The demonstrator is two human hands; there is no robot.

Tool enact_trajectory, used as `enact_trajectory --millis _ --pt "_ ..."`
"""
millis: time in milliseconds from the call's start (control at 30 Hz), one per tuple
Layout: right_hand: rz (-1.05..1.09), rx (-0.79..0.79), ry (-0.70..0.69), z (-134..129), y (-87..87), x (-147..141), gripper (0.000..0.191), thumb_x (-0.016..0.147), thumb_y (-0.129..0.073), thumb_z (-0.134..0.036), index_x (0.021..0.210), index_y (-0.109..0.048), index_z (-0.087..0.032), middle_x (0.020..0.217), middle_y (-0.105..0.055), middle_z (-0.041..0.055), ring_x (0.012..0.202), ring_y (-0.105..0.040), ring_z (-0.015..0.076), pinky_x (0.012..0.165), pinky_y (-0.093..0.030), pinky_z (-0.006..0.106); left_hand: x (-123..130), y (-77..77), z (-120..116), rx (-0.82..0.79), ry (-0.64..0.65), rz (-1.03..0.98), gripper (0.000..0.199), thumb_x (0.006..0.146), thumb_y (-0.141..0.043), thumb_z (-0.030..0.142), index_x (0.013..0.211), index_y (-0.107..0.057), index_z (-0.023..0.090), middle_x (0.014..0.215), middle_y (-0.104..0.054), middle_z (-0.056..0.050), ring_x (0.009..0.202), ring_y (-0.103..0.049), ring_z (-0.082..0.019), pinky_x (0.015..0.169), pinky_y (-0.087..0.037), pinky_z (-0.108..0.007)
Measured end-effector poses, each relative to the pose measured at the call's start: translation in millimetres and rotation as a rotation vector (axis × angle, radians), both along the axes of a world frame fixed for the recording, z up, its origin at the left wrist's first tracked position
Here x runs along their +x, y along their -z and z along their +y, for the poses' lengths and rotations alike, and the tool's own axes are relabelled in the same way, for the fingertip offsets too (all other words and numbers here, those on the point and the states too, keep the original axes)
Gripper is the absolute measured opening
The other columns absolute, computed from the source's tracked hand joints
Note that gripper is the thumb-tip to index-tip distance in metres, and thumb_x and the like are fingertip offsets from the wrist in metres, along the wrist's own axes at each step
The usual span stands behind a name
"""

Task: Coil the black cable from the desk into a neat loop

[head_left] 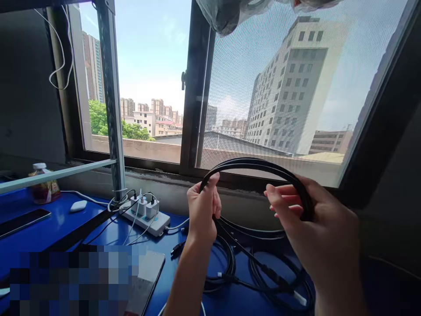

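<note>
A looped black cable (255,164) is held up above the blue table. My left hand (204,204) is closed round the loop's left side, thumb on top. The loop's right side rests in my right hand (315,215), between the thumb and the palm, with the fingers curled loosely. Below my hands, more black cable coils (226,263) lie on the table, with connectors among them. One connector with a whitish end (300,299) lies at the lower right.
A white power strip (161,223) with plugged-in chargers and thin cables stands on the blue table (108,235). A dark flat device (149,274), a phone (24,222), a white case (78,206) and a bottle (41,186) are at the left. A metal rack post (113,101) rises by the window.
</note>
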State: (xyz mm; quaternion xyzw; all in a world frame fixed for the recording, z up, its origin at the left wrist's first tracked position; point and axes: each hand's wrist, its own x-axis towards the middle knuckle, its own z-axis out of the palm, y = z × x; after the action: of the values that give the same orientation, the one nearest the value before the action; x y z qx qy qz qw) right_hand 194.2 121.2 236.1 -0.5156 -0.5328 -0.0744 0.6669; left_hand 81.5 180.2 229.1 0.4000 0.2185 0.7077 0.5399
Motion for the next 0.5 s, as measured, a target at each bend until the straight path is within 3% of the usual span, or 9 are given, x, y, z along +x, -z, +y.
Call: enact_trajectory --millis 100,200,300,367,500 --pt "0.176 -0.018 -0.154 -2 -2.3 -2 0.031 0.063 -0.068 -0.044 0.083 -0.067 -0.02 0.041 -0.048 -0.0052 0.031 -0.041 0.0057 0.028 -0.034 0.015 8 2.2 1 -0.025 0.103 0.044 0.043 0.063 -0.054 0.033 0.037 -0.025 0.017 0.029 -0.021 0.007 0.024 -0.021 -0.002 0.029 -0.013 -0.016" --pt "0.337 -0.044 -0.343 -10 -3.8 0 0.033 0.057 -0.072 -0.045 0.078 -0.069 -0.02 0.032 -0.036 -0.0078 0.022 -0.029 0.0048 0.021 -0.019 0.016 18 6.1 5 -0.071 0.207 0.157 0.037 0.069 -0.046 0.03 0.039 -0.03 0.016 0.03 -0.025 0.006 0.025 -0.032 -0.005 0.032 -0.019 -0.016" --pt "0.398 -0.042 -0.398 -19 -4.4 5 0.031 0.057 -0.073 -0.044 0.078 -0.07 -0.021 0.029 -0.029 -0.0091 0.022 -0.021 0.0031 0.023 -0.013 0.016 28 10.8 9 -0.095 0.258 0.304 0.031 0.073 -0.04 0.028 0.046 -0.039 0.015 0.035 -0.036 0.003 0.032 -0.044 -0.009 0.038 -0.03 -0.017" --pt "0.419 -0.002 -0.411 -23 -4.6 8 0.029 0.06 -0.071 -0.042 0.082 -0.07 -0.024 0.031 -0.028 -0.0095 0.023 -0.017 0.0018 0.024 -0.013 0.018 33 14.6 10 -0.078 0.211 0.475 0.029 0.073 -0.04 0.028 0.047 -0.044 0.015 0.039 -0.042 0.001 0.036 -0.047 -0.01 0.041 -0.034 -0.019" --pt "0.484 0.109 -0.376 -27 -6.2 8 0.027 0.06 -0.071 -0.044 0.078 -0.069 -0.024 0.033 -0.029 -0.0085 0.026 -0.016 0.0025 0.026 -0.011 0.022 44 21.9 6 -0.009 -0.042 0.814 0.037 0.074 -0.043 0.039 0.045 -0.047 0.016 0.044 -0.049 -0.001 0.04 -0.047 -0.011 0.046 -0.034 -0.02"
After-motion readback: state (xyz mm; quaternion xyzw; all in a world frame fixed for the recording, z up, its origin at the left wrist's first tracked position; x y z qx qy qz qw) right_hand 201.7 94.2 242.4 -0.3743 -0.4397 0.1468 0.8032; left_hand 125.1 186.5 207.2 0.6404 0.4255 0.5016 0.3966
